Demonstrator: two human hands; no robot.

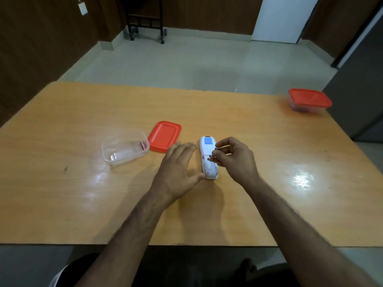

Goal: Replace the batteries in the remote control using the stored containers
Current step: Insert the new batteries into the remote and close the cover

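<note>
We see white remote (208,160) lying face down mid-table, long axis pointing away. Left hand (178,168) spread flat, thumb tip touching remote's near left corner. Right hand (234,158) curled over remote, fingertips pinching small battery (215,152) above open compartment. Clear container (125,150), lidless, left of hands, batteries inside; red lid (164,136) just beside it. Closed red-lidded container (309,100) near far right table corner. Wide bare wooden table (62,193) on both sides.

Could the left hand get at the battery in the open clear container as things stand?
Probably yes: the left hand is open, the clear container has its lid off beside it, and nothing lies between.
</note>
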